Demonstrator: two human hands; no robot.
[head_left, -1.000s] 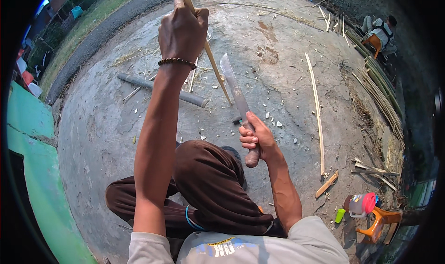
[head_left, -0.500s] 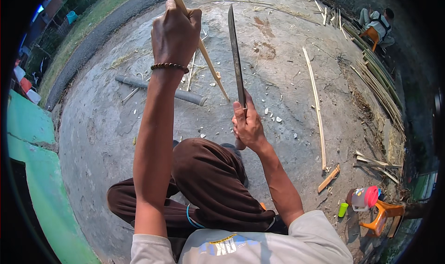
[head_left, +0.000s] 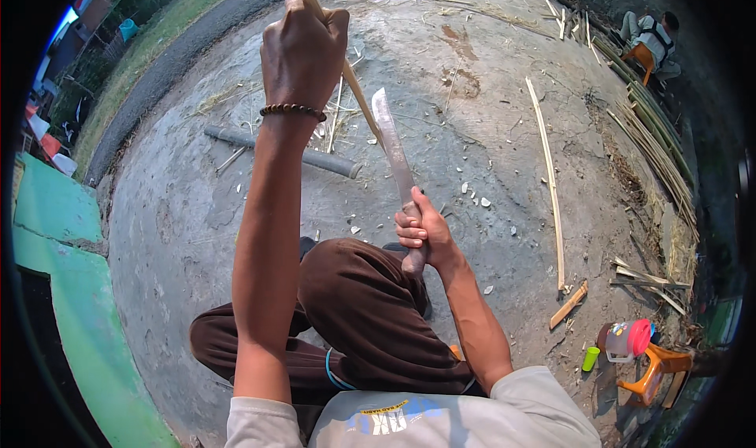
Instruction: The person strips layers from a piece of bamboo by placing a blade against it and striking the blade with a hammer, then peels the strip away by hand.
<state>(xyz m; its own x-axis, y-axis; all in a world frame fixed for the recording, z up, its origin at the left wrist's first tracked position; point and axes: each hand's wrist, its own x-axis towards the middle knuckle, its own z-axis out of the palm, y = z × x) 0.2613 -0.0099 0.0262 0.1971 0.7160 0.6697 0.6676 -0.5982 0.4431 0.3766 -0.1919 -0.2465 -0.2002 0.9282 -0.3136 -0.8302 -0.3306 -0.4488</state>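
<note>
Head view, looking down on a seated person in a pale shirt and dark brown trousers [head_left: 354,314], legs folded on a concrete floor [head_left: 181,227].

Right hand [head_left: 421,235]: fingers fully closed round the dark handle of a long, flat steel chopping knife [head_left: 394,153]. The blade points up and away from the body, its tip touching or lying just beside the stick.

Left hand [head_left: 303,50]: raised on an outstretched arm, fingers wrapped tight round a thin, pale bamboo stick [head_left: 358,101]. A brown beaded bracelet [head_left: 293,111] circles the wrist. The stick slants from the top of the frame, through the fist, down to the floor beyond the knees.

Floor: rough grey concrete, strewn with pale chips [head_left: 472,196] round the blade and stick. A grey round pole [head_left: 291,153] lies beyond the left arm. A long split bamboo strip [head_left: 547,180] lies to the right, with a short brown offcut [head_left: 568,305] near its closer end. Green painted slabs [head_left: 55,275] border the floor on the left.

Containers: at lower right, a clear jug with a pink lid [head_left: 626,339] stands beside a small green cup [head_left: 591,359] and an orange plastic stool [head_left: 657,369]; contents cannot be told.

Far field: bundled bamboo lengths [head_left: 654,145] lie along the right edge, where another person [head_left: 650,38] sits. Grass [head_left: 157,38] lies beyond the upper left.
</note>
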